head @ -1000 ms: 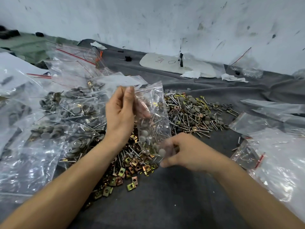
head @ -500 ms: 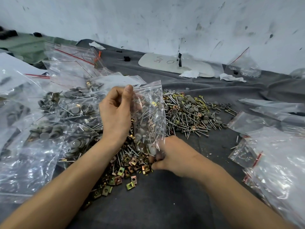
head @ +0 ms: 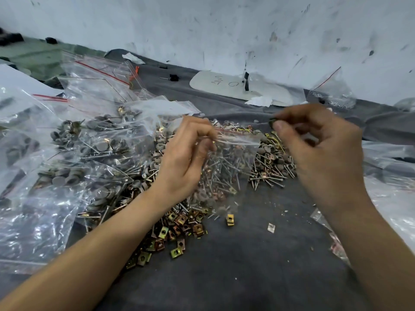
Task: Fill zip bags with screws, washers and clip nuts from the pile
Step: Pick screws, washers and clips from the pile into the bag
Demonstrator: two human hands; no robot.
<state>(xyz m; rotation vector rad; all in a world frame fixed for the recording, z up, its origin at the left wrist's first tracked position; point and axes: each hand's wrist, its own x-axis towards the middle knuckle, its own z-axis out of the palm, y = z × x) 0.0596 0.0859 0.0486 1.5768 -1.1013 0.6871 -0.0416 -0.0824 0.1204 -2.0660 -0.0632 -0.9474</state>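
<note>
Zip bag [head: 229, 167], part-filled: left hand [head: 186, 158] pinches its mouth edge, right hand [head: 321, 149] pinches a small dark washer [head: 272, 122], best released directly above a well-spread opening.

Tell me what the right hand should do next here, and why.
Probably bring the right hand down-left to the top edge of the clear plastic zip bag and drop in the small dark piece its fingers pinch. The left hand holds that bag by its top corner, screws inside, and the piece hovers just up-right of it. Whether the mouth is open is unclear.
</note>
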